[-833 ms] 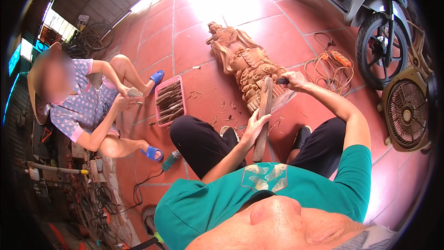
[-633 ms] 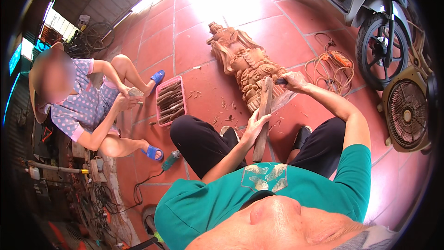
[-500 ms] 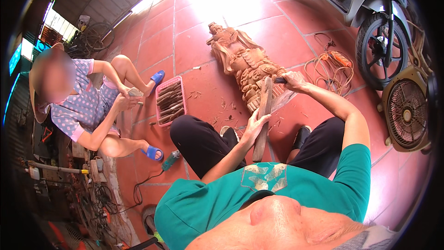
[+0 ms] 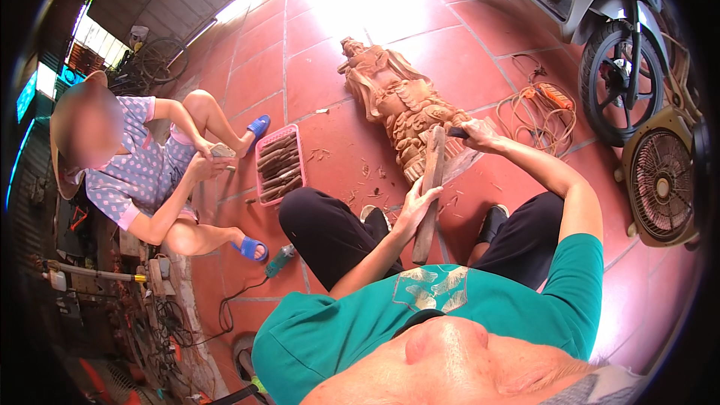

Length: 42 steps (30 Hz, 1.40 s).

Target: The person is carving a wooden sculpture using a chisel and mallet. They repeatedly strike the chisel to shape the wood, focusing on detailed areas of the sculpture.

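My left hand (image 4: 417,205) is closed at the lower half of a long, flat wooden bar (image 4: 430,180), which stands tilted between my knees. In my right hand (image 4: 480,136) is a dark-handled tool (image 4: 456,132), held level against the far end of the bar. Its working end is not clear to see. Just beyond both hands a carved wooden statue (image 4: 401,97) lies on its back on the tiles, its base toward me. Wood shavings (image 4: 379,172) are scattered beside the base.
To the left, a pink basket (image 4: 301,154) holds several wooden-handled tools. Beside it a person (image 4: 139,172) sits with something in their hands. A teal power tool (image 4: 280,261) lies near my left knee. At right are an orange cord (image 4: 541,120), a fan (image 4: 660,184) and a motorbike (image 4: 615,52).
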{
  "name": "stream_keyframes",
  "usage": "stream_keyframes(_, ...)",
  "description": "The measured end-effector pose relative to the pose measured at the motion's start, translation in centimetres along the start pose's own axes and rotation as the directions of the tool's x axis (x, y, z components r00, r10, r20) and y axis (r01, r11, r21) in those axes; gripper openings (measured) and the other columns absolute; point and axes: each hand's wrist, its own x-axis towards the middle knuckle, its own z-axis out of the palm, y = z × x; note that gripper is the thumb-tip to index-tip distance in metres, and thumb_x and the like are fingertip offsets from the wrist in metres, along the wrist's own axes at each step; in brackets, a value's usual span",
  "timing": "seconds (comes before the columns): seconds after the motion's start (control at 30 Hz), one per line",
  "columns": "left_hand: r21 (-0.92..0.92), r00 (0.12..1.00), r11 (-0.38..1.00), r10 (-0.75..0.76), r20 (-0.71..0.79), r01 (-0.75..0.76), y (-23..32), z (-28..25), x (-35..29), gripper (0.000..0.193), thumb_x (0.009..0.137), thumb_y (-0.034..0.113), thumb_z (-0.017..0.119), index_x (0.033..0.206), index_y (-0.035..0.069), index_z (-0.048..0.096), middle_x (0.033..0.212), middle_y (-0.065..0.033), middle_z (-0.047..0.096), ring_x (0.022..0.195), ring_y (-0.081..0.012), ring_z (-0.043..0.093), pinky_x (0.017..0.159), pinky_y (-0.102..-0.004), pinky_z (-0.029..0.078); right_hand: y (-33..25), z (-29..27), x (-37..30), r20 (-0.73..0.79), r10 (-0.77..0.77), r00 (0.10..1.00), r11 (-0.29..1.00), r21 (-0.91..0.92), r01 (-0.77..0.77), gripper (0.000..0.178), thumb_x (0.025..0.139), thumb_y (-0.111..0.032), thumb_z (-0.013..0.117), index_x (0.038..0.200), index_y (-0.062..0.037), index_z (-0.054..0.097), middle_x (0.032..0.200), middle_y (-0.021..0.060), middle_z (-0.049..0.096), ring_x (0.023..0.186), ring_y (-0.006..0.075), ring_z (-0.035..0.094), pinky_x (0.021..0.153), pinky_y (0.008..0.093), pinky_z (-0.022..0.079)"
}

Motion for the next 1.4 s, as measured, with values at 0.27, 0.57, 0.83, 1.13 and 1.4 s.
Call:
stream_keyframes(0.27,0.043,1.0,0.999,0.023,-0.013,-0.022,0.5,0.4,-0.3,0.053,0.095,0.024,0.067,0.141,0.006,0.045,0.072,-0.003,0.059,0.05,-0.013,0.057,0.045,-0.0268,0.048,0.3,0.3,-0.5,-0.063,-0.033,0.997,0.999,0.024,0.035,0.021,0.074,-0.011,0.069,0.091,-0.001,0.066,0.08,0.0222,0.067,0.079,0.0405,0.067,0.07,0.0491,0.051)
stream_keyframes(0.57,0.025,1.0,1.0,0.014,0.0,-0.014,0.2,0.1,0.2,0.053,0.095,0.023,0.066,0.141,0.007,0.045,0.071,-0.0037,0.059,0.049,-0.0142,0.057,0.044,-0.0276,0.048,0.7,0.8,-0.9,-0.114,-0.077,0.99,0.996,0.042,0.083,0.018,0.073,-0.011,0.07,0.088,-0.0026,0.064,0.081,0.021,0.067,0.078,0.0394,0.067,0.068,0.0483,0.05)
stream_keyframes(0.83,-0.002,1.0,1.0,0.018,-0.005,-0.018,0.2,0.2,0.1,0.055,0.095,0.023,0.068,0.142,0.006,0.044,0.07,-0.0046,0.059,0.049,-0.015,0.057,0.044,-0.0281,0.048,0.6,0.5,-1.0,-0.102,-0.066,0.993,0.993,0.091,0.076,0.018,0.073,-0.01,0.068,0.088,-0.0017,0.065,0.08,0.0214,0.066,0.079,0.0396,0.067,0.069,0.0483,0.05)
stream_keyframes(1.13,0.019,1.0,1.0,0.011,-0.021,-0.011,-0.1,0.1,0.2,0.058,0.094,0.022,0.069,0.143,0.006,0.043,0.07,-0.0046,0.06,0.05,-0.0147,0.057,0.045,-0.0283,0.049,-0.5,0.3,-1.1,-0.039,-0.056,0.998,0.998,0.024,0.057,0.014,0.075,-0.006,0.066,0.089,-0.0016,0.066,0.085,0.0205,0.067,0.084,0.0398,0.066,0.072,0.0493,0.05)
stream_keyframes(1.4,0.014,1.0,1.0,0.011,0.008,-0.011,-0.5,-0.2,0.5,0.058,0.093,0.018,0.07,0.143,0.008,0.043,0.08,0.0001,0.058,0.058,-0.0098,0.059,0.046,-0.0269,0.049,0.1,0.3,-1.4,-0.053,-0.125,0.991,0.99,-0.075,0.121,0.007,0.08,-0.007,0.06,0.083,-0.0034,0.065,0.086,0.0197,0.066,0.088,0.0381,0.066,0.074,0.0493,0.049)
